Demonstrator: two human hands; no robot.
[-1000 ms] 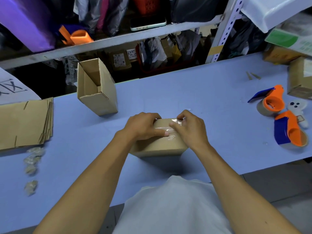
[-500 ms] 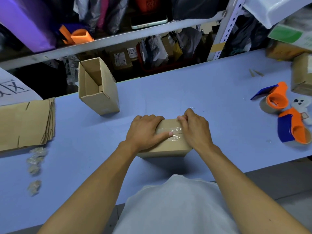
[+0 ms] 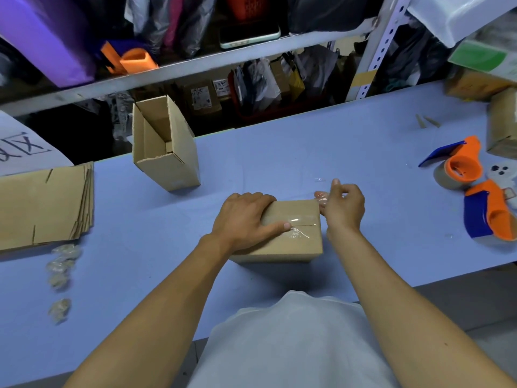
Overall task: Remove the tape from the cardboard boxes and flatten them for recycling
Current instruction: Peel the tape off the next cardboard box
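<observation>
Small taped brown cardboard box (image 3: 291, 231) pressed flat-fingered by left hand (image 3: 243, 219) | clear tape strip (image 3: 321, 198) pinched by right hand (image 3: 342, 208) | risk: tape tearing if jerked.

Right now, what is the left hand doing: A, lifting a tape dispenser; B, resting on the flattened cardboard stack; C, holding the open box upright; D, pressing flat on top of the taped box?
D: the left hand lies flat on the taped box, thumb along the seam.
</observation>
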